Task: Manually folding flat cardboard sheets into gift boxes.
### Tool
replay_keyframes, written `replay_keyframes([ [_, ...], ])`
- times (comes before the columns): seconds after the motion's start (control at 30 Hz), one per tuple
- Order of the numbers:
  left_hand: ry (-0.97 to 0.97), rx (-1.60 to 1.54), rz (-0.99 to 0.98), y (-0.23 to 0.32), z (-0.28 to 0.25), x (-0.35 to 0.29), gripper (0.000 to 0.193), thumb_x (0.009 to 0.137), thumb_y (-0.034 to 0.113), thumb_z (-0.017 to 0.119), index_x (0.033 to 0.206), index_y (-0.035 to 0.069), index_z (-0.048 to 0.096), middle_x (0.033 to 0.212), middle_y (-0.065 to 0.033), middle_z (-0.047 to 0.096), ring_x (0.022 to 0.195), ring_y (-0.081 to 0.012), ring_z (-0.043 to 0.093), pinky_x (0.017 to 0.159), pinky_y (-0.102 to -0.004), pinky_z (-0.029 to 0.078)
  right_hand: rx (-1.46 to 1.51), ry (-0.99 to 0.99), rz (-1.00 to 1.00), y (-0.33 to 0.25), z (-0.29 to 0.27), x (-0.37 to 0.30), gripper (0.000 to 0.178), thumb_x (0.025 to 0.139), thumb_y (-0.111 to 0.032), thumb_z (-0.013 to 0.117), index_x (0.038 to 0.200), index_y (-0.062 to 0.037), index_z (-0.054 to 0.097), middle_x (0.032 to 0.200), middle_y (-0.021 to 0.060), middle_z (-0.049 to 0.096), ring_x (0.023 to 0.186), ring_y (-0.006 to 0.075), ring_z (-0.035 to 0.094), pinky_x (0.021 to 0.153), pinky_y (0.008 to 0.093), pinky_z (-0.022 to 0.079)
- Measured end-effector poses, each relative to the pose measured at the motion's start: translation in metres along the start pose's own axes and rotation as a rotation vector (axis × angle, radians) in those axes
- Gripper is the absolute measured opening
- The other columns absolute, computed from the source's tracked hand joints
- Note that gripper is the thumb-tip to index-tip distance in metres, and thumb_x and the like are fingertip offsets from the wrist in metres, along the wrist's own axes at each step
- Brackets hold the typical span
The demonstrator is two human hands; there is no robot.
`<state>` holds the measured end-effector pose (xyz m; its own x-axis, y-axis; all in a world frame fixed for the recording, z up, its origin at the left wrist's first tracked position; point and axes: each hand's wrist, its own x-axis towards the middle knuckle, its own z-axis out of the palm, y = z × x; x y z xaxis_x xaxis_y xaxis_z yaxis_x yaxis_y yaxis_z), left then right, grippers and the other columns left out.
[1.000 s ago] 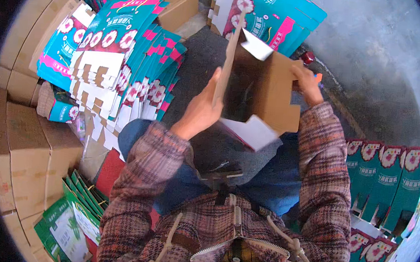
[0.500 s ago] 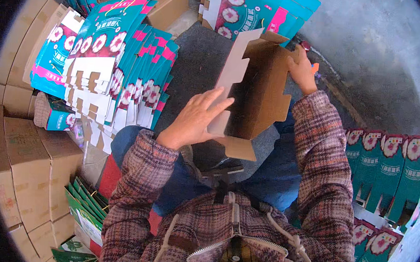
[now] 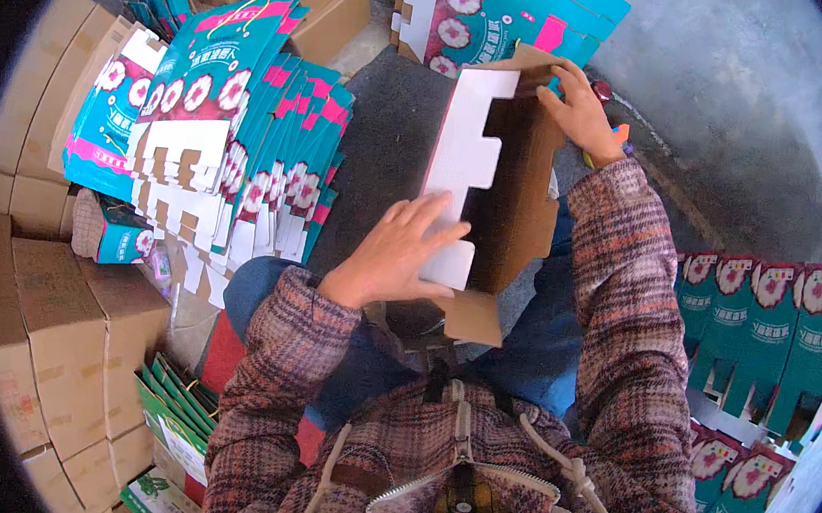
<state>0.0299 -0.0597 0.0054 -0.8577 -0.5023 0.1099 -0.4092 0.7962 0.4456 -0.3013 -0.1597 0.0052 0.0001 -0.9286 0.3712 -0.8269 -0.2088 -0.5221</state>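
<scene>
Between my knees stands a cardboard gift box [image 3: 506, 235] with its top facing me, brown inside. Along its left side a white notched flap [image 3: 464, 149] leans over the opening. My left hand [image 3: 396, 255] rests against the near end of this flap, fingers spread. At the far right corner, my right hand [image 3: 580, 110] has its fingers bent over the rim and the far brown flap [image 3: 516, 61], thumb toward the inside. A small brown flap [image 3: 474, 319] sticks out at the near end. The box's outer faces are mostly hidden.
Flattened teal boxes [image 3: 282, 162] lie stacked at the left, beside brown cartons [image 3: 58, 323]. Another flat teal box [image 3: 525, 17] lies beyond my box. Finished-looking teal boxes [image 3: 767, 327] stand in rows at the right. Green packages [image 3: 173, 412] sit at the lower left.
The white flap has tipped inward over the opening, and the far brown flap has been bent. My right hand has shifted left onto the far rim; my left hand has slid slightly right and nearer.
</scene>
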Motion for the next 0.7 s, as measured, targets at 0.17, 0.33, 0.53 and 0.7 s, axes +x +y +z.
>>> replay_keyframes([
  [0.17,-0.008,0.029,0.009,-0.002,0.014,-0.005,0.063,0.077,0.049,0.066,0.128,0.013,0.053,0.143,-0.0225,0.031,0.133,-0.0409,0.028,0.107,-0.0485,0.028,-0.022,0.079,-0.119,-0.001,-0.009,-0.001,0.037,0.085,-0.03,0.057,0.106,0.0001,0.06,0.112,0.0218,0.058,0.103,0.0372,0.057,0.088,0.043,0.046],
  [0.33,-0.056,0.005,-0.014,-0.006,0.014,-0.007,0.06,0.081,0.05,0.06,0.128,0.013,0.054,0.144,-0.0217,0.031,0.133,-0.0407,0.028,0.109,-0.049,0.024,-0.145,-0.312,-0.146,-0.027,-0.019,-0.01,0.033,0.087,-0.033,0.05,0.089,-0.0034,0.065,0.081,0.0204,0.063,0.082,0.0379,0.061,0.077,0.0463,0.047],
  [0.53,0.067,-0.142,0.024,0.025,0.029,-0.021,0.06,0.085,0.049,0.056,0.126,0.006,0.054,0.14,-0.0196,0.038,0.13,-0.0375,0.034,0.107,-0.0513,0.024,-0.33,-0.423,-0.151,-0.028,-0.006,-0.008,0.031,0.088,-0.03,0.046,0.082,-0.0035,0.061,0.08,0.0195,0.062,0.079,0.0391,0.06,0.071,0.0487,0.046],
  [0.7,0.278,0.1,-0.155,0.05,0.071,-0.004,0.049,0.08,0.033,0.067,0.116,0.002,0.056,0.127,-0.0168,0.05,0.122,-0.0356,0.042,0.102,-0.0488,0.031,-0.166,-0.456,-0.113,-0.02,-0.007,-0.014,0.036,0.09,-0.034,0.044,0.097,-0.0044,0.062,0.084,0.02,0.064,0.082,0.0389,0.06,0.073,0.0462,0.047],
])
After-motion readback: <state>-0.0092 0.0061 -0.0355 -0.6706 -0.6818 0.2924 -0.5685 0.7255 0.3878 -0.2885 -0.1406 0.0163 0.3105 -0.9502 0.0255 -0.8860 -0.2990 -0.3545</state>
